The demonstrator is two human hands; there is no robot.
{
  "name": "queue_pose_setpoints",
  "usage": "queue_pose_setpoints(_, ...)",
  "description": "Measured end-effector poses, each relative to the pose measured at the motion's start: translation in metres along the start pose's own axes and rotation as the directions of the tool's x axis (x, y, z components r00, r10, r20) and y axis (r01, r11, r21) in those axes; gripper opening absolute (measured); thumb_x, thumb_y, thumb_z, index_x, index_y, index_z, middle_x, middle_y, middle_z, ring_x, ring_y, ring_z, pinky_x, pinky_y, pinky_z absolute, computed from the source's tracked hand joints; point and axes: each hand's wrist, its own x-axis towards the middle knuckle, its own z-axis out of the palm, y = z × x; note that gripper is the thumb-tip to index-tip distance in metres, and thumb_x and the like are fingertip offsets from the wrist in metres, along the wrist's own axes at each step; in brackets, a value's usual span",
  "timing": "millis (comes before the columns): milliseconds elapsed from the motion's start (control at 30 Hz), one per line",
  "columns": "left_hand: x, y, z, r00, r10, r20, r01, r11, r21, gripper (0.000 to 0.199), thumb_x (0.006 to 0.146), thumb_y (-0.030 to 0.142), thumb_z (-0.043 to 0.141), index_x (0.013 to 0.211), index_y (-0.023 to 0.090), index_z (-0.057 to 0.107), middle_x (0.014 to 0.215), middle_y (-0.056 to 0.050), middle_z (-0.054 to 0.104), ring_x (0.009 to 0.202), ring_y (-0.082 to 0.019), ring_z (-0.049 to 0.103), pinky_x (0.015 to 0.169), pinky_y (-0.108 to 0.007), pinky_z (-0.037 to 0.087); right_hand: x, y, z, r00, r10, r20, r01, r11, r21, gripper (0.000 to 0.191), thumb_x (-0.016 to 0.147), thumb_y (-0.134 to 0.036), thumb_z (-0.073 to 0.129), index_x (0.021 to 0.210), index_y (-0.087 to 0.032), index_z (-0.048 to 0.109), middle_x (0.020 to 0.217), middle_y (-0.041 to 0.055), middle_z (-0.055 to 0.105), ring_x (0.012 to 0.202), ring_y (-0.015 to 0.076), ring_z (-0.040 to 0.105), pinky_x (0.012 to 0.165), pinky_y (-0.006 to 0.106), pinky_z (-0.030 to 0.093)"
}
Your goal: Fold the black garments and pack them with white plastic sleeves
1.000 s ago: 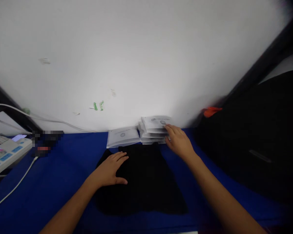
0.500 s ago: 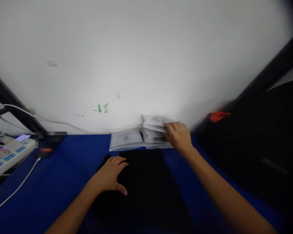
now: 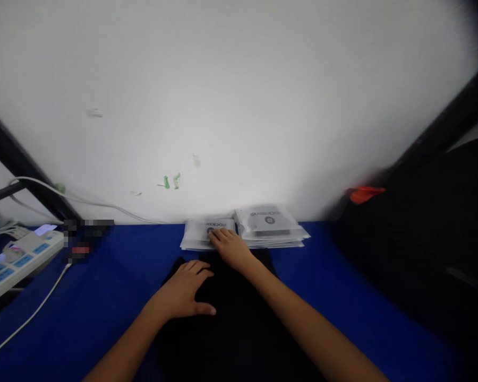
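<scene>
My left hand rests on a dark black fabric item, probably folded cloth, with its fingers spread and the thumb apart. Beyond the fabric, against the wall, lie frosted plastic pouches with dark print in two groups. Over the left pouch reaches my right hand, its fingers laid on the pouch's top and partly covering the lettering. The thumb of that hand is hidden. To the right lies a thicker stack of pouches, not touched by either hand; a dark shape shows through its top one.
A white power strip with plugs and cables stands at the left. A white cable crosses the blue surface. Large dark material with an orange piece fills the right side. A white wall rises behind.
My right hand has moved left, from a raised pouch on the right stack to the left pouch. The right stack now lies flatter. My left hand stays on the black fabric.
</scene>
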Motion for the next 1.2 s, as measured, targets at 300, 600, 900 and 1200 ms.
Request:
queue_pose_setpoints(300, -0.001, 0.001, 0.002, 1.0, -0.012, -0.028, 0.012, 1.0, -0.006, 0.063, 0.074, 0.048, 0.077, 0.128, 0.021, 0.058, 0.142, -0.012, 0.051, 0.134, -0.033, 0.042, 0.112, -0.052, 0.034, -0.049, 0.01, -0.001, 0.99, 0.134, -0.043, -0.135, 0.991, -0.022, 0.024, 0.089, -0.002, 0.048, 0.103, -0.015, 0.062, 0.104, 0.011, 0.065, 0.091, 0.0238, 0.056, 0.082, 0.034, 0.046)
queue_pose_setpoints(600, 0.006, -0.006, 0.009, 0.952, 0.069, -0.3, -0.053, 0.997, 0.062, 0.027, 0.088, 0.036, 0.064, 0.11, 0.02, 0.063, 0.115, -0.009, 0.065, 0.107, -0.026, 0.061, 0.094, -0.043, 0.05, -0.053, 0.005, -0.005, 0.96, 0.08, -0.269, -0.086, 0.996, -0.009, 0.018, 0.091, -0.007, 0.047, 0.093, -0.015, 0.063, 0.086, 0.0091, 0.063, 0.078, 0.023, 0.051, 0.074, 0.037, 0.04)
queue_pose_setpoints(900, 0.01, -0.001, 0.009, 0.688, 0.297, -0.662, -0.104, 0.943, 0.316, 0.015, 0.095, 0.016, 0.053, 0.104, 0.02, 0.064, 0.096, -0.007, 0.066, 0.092, -0.021, 0.061, 0.086, -0.038, 0.05, -0.055, -0.012, -0.02, 0.908, -0.173, -0.381, 0.237, 0.963, 0.129, 0.02, 0.097, -0.011, 0.043, 0.094, -0.014, 0.062, 0.084, 0.0078, 0.066, 0.075, 0.0199, 0.054, 0.068, 0.032, 0.046)
queue_pose_setpoints(1200, 0.012, -0.011, 0.011, 0.715, 0.285, -0.638, -0.106, 0.947, 0.304, 0.016, 0.096, 0.016, 0.05, 0.093, 0.019, 0.065, 0.09, -0.006, 0.068, 0.085, -0.02, 0.06, 0.078, -0.036, 0.05, -0.059, -0.009, -0.012, 0.916, -0.082, -0.392, 0.216, 0.925, 0.313, 0.021, 0.097, -0.01, 0.041, 0.11, -0.015, 0.057, 0.09, 0.0073, 0.066, 0.08, 0.0181, 0.058, 0.07, 0.03, 0.052)
